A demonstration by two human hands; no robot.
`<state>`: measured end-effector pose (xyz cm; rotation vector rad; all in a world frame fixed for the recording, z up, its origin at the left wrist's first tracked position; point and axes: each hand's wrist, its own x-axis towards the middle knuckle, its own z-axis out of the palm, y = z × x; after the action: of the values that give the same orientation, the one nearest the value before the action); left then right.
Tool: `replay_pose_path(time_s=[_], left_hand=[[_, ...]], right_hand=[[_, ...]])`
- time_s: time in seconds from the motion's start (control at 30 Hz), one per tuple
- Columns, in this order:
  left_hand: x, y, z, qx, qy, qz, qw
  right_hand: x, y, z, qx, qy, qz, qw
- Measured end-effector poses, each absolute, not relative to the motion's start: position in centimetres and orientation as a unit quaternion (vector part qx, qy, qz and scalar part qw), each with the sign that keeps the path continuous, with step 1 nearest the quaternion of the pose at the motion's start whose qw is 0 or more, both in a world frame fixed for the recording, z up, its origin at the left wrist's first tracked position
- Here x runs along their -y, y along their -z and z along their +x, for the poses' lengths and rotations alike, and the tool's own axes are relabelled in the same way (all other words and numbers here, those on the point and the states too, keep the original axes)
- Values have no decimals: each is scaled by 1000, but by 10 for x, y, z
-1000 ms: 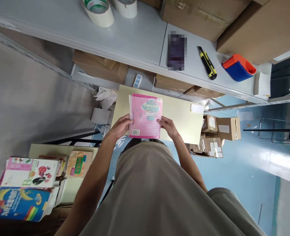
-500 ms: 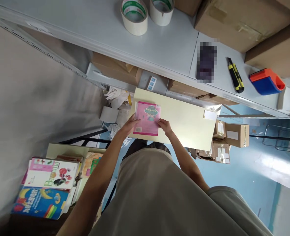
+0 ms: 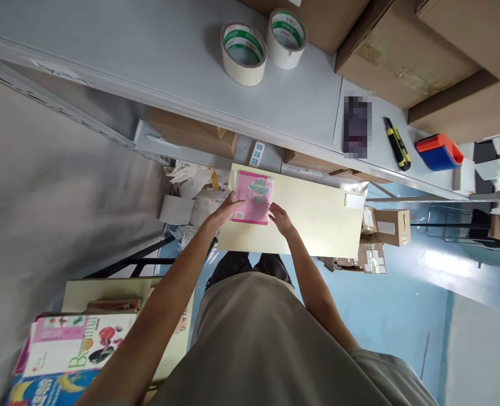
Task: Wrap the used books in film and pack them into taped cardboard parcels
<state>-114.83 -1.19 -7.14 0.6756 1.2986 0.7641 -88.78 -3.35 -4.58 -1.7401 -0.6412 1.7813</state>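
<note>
The hands (image 3: pixel 280 219) stay apart (loosely spread, unclamped), flanking the pink book (image 3: pixel 253 210) on the pale tabletop (image 3: pixel 313 220).

Pink book (image 3: pixel 255 198) (magenta top and bottom)

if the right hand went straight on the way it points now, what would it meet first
Most likely the right edge of the pink book; the right hand points up and left toward it. Whether they already touch is unclear from this view.

Pink book (image 3: pixel 255 197) on pale table (image 3: pixel 318 219)
</note>
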Motion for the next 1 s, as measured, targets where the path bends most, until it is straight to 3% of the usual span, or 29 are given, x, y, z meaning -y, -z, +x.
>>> replay_pose_path(time_s=[0.4,0.67,0.87,1.0], left_hand=[[79,92,-1146,-636,-312,346,615],[136,67,-1129,-623,-372,372,578],[234,32,-1115,-659,-403,320,549],[332,1,-1094,-673,-470,258,510]], right_hand=[[115,-32,-861,258,-665,-664,226],[140,-80,-830,344,-654,-646,194],[170,-94,-823,406,-683,-580,181],[206,-92,-833,431,-731,-513,128]])
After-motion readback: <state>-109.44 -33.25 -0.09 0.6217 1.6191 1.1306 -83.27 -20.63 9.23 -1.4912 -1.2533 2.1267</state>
